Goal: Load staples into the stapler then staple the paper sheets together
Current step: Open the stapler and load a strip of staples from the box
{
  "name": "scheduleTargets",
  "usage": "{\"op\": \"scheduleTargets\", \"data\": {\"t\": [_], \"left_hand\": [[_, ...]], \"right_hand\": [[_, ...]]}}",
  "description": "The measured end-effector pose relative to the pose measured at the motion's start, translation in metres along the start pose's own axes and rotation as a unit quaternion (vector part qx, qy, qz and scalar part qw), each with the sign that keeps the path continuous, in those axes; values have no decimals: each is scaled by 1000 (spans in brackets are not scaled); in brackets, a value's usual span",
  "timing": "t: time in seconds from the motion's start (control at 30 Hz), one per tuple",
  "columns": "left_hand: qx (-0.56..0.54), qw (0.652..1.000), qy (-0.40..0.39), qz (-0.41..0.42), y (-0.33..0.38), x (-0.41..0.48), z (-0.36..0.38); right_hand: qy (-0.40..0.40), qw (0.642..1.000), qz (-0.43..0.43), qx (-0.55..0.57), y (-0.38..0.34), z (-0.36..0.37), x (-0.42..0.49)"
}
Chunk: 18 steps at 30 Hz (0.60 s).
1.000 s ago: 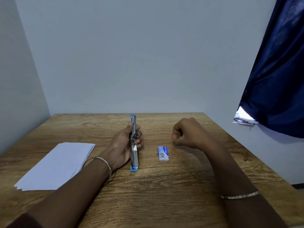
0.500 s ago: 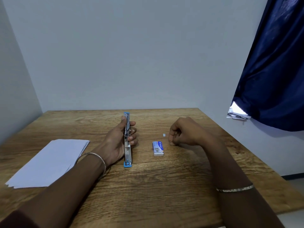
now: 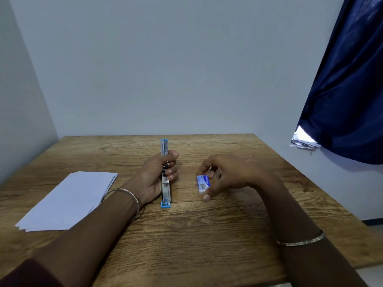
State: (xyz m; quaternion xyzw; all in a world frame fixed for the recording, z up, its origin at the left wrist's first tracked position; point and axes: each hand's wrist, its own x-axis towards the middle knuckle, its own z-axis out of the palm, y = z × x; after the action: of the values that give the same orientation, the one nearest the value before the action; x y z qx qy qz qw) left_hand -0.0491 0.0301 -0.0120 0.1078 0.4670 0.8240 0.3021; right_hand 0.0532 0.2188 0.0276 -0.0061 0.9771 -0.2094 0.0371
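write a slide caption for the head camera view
Left hand holds the opened stapler while right hand picks up the staple box; paper sheets wait aside.

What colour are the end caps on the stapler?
Light blue, on both ends of the stapler, with a silver metal body between; the head view shows it.

On the table (image 3: pixel 186 241) the paper (image 3: pixel 66 200) is lying at the left. The stapler (image 3: pixel 165 189) is lying opened out at the middle, the left hand (image 3: pixel 154 178) gripping it. Just right of it, the staple box (image 3: pixel 203 183) is sitting under the right hand (image 3: pixel 226 175).
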Motion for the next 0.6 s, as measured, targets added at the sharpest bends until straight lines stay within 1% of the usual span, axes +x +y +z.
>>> {"op": "scheduleTargets", "data": {"t": [0.07, 0.13, 0.2, 0.27, 0.33, 0.4, 0.47, 0.6], "left_hand": [[11, 1000, -6, 0, -1, 0, -1], [28, 1000, -7, 0, -1, 0, -1], [39, 999, -2, -4, -2, 1, -1], [39, 999, -5, -8, -3, 1, -1], [34, 999, -20, -4, -4, 1, -1], [20, 999, -49, 2, -4, 0, 0], [-2, 997, -75, 5, -3, -2, 0], [0, 996, -86, 5, -1, -3, -3]], "right_hand": [[1, 1000, -5, 18, 0, 1, 2], [28, 999, -12, 22, 1, 2, 5], [103, 994, -29, 24, 0, 5, 9], [184, 980, -58, 49, -2, 8, 13], [229, 965, -91, 93, -4, 10, 16], [242, 955, -123, 124, -6, 13, 17], [237, 951, -144, 134, -8, 17, 19], [236, 946, -151, 163, -12, 24, 24]]}}
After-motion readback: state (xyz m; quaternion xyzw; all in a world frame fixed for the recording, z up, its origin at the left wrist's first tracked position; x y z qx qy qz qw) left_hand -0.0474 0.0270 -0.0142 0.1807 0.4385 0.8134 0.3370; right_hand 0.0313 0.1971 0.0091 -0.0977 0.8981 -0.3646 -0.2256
